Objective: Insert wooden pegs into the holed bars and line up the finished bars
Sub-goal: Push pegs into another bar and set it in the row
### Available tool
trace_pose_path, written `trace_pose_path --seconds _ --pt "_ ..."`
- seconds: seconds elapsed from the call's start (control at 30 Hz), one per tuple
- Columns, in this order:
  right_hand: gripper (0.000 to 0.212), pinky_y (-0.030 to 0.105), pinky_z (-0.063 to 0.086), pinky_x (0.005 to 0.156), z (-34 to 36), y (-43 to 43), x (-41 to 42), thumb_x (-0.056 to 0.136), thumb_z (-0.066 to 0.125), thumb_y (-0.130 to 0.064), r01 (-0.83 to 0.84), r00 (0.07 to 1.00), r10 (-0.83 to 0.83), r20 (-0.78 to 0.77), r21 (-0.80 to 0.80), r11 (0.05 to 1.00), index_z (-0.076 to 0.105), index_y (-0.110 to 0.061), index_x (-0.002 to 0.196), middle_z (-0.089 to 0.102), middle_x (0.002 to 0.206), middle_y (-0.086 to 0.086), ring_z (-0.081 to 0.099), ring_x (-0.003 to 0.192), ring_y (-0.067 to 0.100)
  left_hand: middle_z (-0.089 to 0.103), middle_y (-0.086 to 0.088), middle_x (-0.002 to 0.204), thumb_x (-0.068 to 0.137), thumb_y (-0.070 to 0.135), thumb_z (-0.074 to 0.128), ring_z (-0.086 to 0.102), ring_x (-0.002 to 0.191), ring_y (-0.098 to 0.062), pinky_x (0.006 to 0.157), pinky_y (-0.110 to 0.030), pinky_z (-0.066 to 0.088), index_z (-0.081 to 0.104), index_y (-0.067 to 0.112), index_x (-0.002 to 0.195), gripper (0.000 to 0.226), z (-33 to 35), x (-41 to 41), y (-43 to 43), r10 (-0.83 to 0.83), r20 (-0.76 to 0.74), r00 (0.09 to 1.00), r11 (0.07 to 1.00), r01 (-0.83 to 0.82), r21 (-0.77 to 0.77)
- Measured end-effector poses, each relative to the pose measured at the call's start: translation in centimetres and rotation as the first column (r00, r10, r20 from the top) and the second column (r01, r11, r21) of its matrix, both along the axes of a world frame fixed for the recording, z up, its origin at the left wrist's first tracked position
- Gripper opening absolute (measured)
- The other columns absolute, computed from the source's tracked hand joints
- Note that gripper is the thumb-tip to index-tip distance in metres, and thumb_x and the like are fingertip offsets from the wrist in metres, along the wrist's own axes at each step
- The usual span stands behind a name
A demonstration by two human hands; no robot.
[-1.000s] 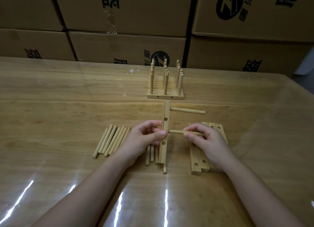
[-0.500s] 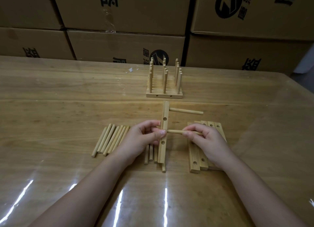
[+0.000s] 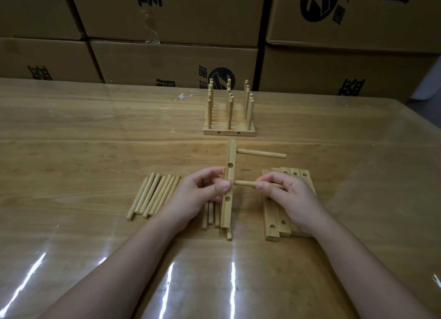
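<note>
Over the near part of the table (image 3: 95,139), two forearms (image 3: 124,259) are seen bare as far as they can be followed. The left hand (image 3: 202,194) and the right hand (image 3: 291,197) are likewise uncovered; the nails (image 3: 225,185) appear to be trimmed short

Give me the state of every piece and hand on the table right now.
Held bar: gripped by left hand, one peg seated.
Seated peg: in far hole, pointing right.
Second peg: pinched by right hand, tip at bar; depth unclear.
Loose pegs: lying flat, unused.
Blank bars: flat, holes empty.
Finished bars: lined up, pegs upright.
</note>
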State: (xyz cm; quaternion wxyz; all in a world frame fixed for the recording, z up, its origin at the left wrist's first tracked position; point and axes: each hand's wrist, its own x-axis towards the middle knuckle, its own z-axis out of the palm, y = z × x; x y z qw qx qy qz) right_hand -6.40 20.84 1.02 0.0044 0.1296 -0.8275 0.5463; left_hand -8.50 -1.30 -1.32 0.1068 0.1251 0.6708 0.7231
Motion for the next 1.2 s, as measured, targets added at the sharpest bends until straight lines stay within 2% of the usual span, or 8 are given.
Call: trace_pose_path --seconds 0.13,0.3,0.47,0.6,0.7,0.8,1.0,1.2 --pt "0.008 0.009 0.04 0.061 -0.3 -0.6 -0.1 0.087 0.059 -0.032 0.043 0.999 -0.043 -0.029 0.003 0.999 0.067 -0.033 0.084 0.063 0.078 -0.007 0.054 0.069 0.007 0.07 0.005 0.086 0.067 0.029 0.074 0.066 0.079 -0.007 0.066 -0.02 0.053 0.065 0.018 0.113 0.049 0.3 -0.1 0.3 0.056 0.038 0.998 0.998 -0.057 0.028" --pt "0.006 0.008 0.041 0.061 -0.2 -0.9 0.0 0.086 0.056 -0.041 -0.013 1.0 0.014 -0.024 0.051 0.999 0.061 -0.044 0.089 0.061 0.082 -0.018 0.054 0.072 -0.001 0.067 -0.011 0.098 0.064 0.039 0.078 0.061 0.082 -0.021 0.078 -0.038 0.05 0.069 0.017 0.11 0.052 0.6 0.0 0.6 0.079 0.131 0.988 0.993 -0.09 0.077" --pt "0.01 0.023 0.047 0.069 -0.4 -1.0 0.0 0.088 0.053 -0.043 -0.022 0.999 0.03 -0.044 0.169 0.985 0.062 -0.04 0.088 0.063 0.081 -0.011 0.058 0.077 0.006 0.063 -0.005 0.079 0.071 0.038 0.076 0.056 0.066 -0.015 0.062 -0.027 0.051 0.074 0.021 0.097 0.031 0.7 0.1 0.5 0.064 0.157 0.985 0.992 -0.08 0.098" --pt "0.018 0.02 0.036 0.077 -0.6 -1.4 0.0 0.093 0.05 -0.029 0.094 0.949 0.038 -0.313 0.396 0.913 0.067 -0.022 0.092 0.055 0.08 -0.018 0.047 0.086 0.004 0.062 0.003 0.071 0.076 0.036 0.068 0.057 0.058 -0.008 0.053 -0.02 0.048 0.071 0.021 0.092 0.022 0.9 0.2 0.5 0.082 0.129 0.988 0.996 -0.086 0.03" --pt "0.022 0.026 0.038 0.076 -0.7 -1.8 0.3 0.095 0.048 -0.022 0.175 0.913 0.06 -0.404 0.519 0.837 0.064 -0.014 0.108 0.059 0.092 -0.008 0.049 0.091 0.013 0.062 0.008 0.063 0.087 0.025 0.063 0.057 0.052 -0.002 0.049 -0.015 0.045 0.067 0.015 0.098 0.015 0.6 0.3 0.9 0.131 0.053 0.99 0.99 -0.128 -0.057" --pt "0.028 0.026 0.043 0.075 -0.5 -1.9 0.5 0.096 0.042 -0.03 0.153 0.919 0.1 -0.382 0.576 0.803 0.06 -0.017 0.114 0.06 0.1 -0.006 0.053 0.093 0.011 0.064 0.003 0.073 0.089 0.022 0.061 0.058 0.057 -0.003 0.055 -0.017 0.048 0.067 0.01 0.107 0.022 0.8 0.3 0.9 0.13 0.022 0.991 0.987 -0.127 -0.097" --pt "0.025 0.026 0.034 0.061 -0.4 -1.8 0.4 0.096 0.041 -0.032 0.166 0.926 0.083 -0.37 0.592 0.789 0.06 -0.016 0.096 0.052 0.08 -0.012 0.053 0.073 0.013 0.067 -0.017 0.107 0.075 0.04 0.063 0.061 0.076 -0.007 0.065 -0.017 0.049 0.06 0.012 0.127 0.059 0.8 0.6 0.7 0.072 -0.057 0.996 0.982 -0.081 -0.169" --pt "0.022 0.027 0.033 0.054 -0.4 -1.5 0.6 0.095 0.045 -0.029 0.153 0.924 0.087 -0.373 0.567 0.81 0.061 -0.015 0.09 0.052 0.072 -0.01 0.051 0.064 0.013 0.07 -0.005 0.094 0.071 0.049 0.064 0.06 0.073 -0.005 0.068 -0.019 0.049 0.059 0.016 0.129 0.067 0.5 0.6 0.5 0.072 -0.057 0.996 0.982 -0.08 -0.173"
